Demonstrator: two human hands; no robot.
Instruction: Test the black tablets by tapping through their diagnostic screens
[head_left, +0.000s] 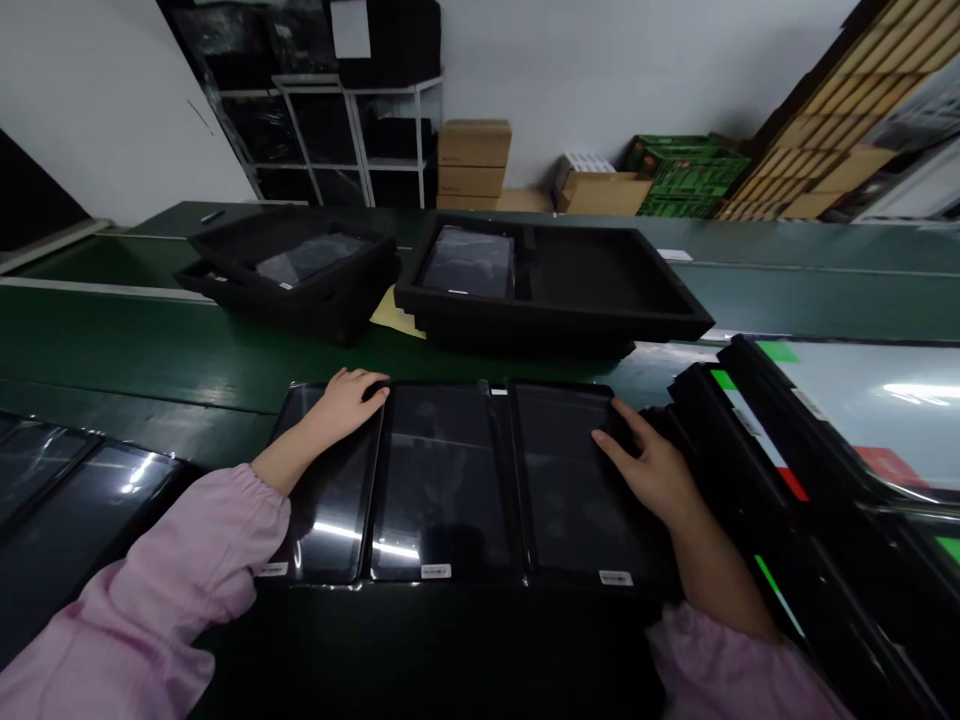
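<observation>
Three black tablets lie side by side in front of me, with small white labels at their lower edges. My left hand (349, 400) rests across the upper right corner of the left tablet (341, 510), thumb and fingers apart near the middle tablet (442, 480). My right hand (652, 470) is at the right edge of the right tablet (562, 480). Its thumb lies over the screen and a finger reaches along the upper corner; the other fingers are mostly hidden.
Beyond the tablets, two stacks of black foam trays (600, 325) (315, 300) carry tablets in film. More tablets (97, 500) lie at left. Stacked framed panels (870, 400) crowd the right side. Shelves (352, 90), cartons (474, 160) and a green crate (682, 170) stand behind the green bench (150, 335).
</observation>
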